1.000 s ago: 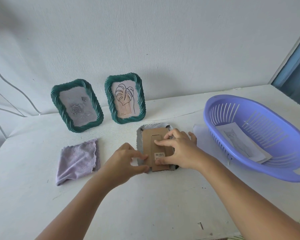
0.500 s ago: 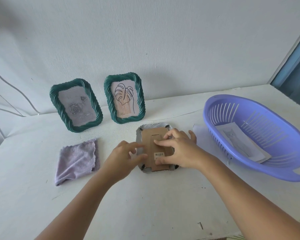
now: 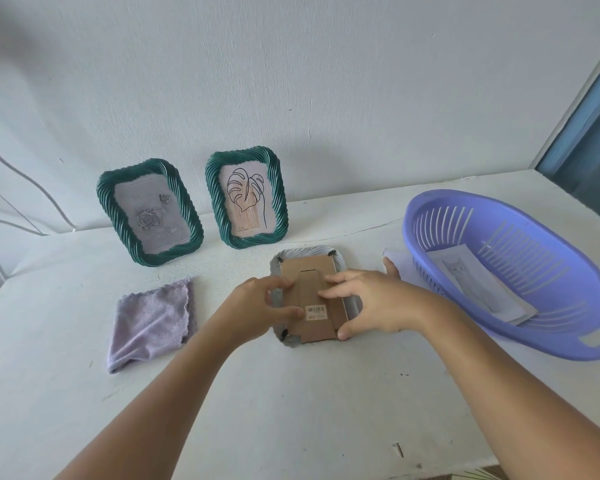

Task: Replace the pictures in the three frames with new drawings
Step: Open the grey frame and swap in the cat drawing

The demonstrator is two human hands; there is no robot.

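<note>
A third frame (image 3: 293,254) lies face down on the table, its brown cardboard backing (image 3: 312,271) with a barcode label facing up. My left hand (image 3: 253,310) pinches its left edge, thumb on the backing beside the label. My right hand (image 3: 371,301) lies spread over its right side, fingers pressing on the backing and thumb at the near right corner. Two green twisted frames stand upright against the wall: one holds a grey rose picture (image 3: 149,211), the other a leaf line drawing (image 3: 246,197). A cat drawing (image 3: 471,278) lies in the purple basket (image 3: 568,337).
A folded lilac cloth (image 3: 153,323) lies left of my left hand. A white sheet (image 3: 400,268) sticks out from under the basket's left side. A small nail (image 3: 399,449) lies near the table's front edge.
My left hand has shifted a little forward along the frame's left edge, and its thumb now rests on the backing. My right hand has stayed on the backing.
</note>
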